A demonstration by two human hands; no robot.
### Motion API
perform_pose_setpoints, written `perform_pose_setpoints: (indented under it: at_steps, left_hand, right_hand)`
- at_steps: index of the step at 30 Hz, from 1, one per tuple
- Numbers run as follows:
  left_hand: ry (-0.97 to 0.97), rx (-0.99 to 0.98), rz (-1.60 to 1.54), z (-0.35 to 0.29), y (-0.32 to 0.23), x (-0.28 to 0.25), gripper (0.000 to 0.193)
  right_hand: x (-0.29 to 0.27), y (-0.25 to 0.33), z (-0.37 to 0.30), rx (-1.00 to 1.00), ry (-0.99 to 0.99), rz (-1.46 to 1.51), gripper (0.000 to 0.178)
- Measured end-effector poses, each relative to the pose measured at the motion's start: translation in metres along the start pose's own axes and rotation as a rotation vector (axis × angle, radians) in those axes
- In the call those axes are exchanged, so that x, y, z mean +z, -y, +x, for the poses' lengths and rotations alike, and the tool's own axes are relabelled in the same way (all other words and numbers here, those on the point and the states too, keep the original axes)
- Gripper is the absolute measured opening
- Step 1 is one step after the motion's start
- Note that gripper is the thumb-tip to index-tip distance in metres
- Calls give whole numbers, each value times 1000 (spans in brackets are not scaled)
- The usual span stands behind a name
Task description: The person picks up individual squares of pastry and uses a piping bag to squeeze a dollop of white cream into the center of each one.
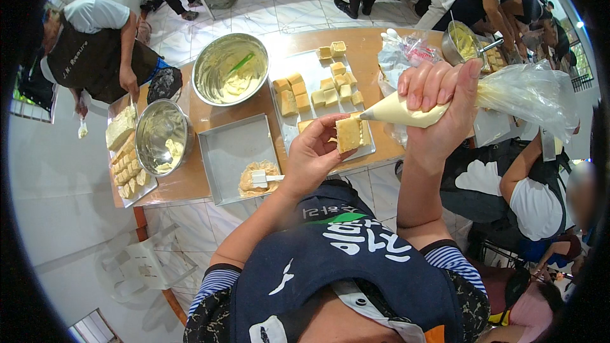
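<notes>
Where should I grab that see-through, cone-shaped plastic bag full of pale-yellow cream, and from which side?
Probably around the fat, filled part of the see-through, cone-shaped plastic bag, coming from the near right, where the right hand is wrapped. It narrows leftward to a tip near the yellow, blocky cake piece, so stay behind that; the loose plastic trailing right looks too floppy.

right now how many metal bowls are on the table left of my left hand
2: the larger bowl, with a green spatula, beyond the grey tray; the smaller bowl, left of that tray. None seems hidden there.
</notes>
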State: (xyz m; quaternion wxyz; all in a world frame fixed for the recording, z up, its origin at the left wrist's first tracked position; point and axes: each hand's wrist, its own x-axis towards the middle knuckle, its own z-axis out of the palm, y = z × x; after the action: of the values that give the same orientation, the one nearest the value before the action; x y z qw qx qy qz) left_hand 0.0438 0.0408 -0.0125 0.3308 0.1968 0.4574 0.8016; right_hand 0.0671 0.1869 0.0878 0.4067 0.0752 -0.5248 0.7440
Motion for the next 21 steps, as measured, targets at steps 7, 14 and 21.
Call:
perform_pose_setpoints:
  at_steps: [7,14,21]
  left_hand:
    - [4,9,20,1,0,-1,46]
    - [9,18,22,1,-1,-1,46]
    - [12,25,21,2,1,-2,45]
  right_hand:
    - [2,-1,0,-1,10,-14,42]
    - [3,0,0,3,-33,-1,42]
    - [4,-2,1,5,10,15,43]
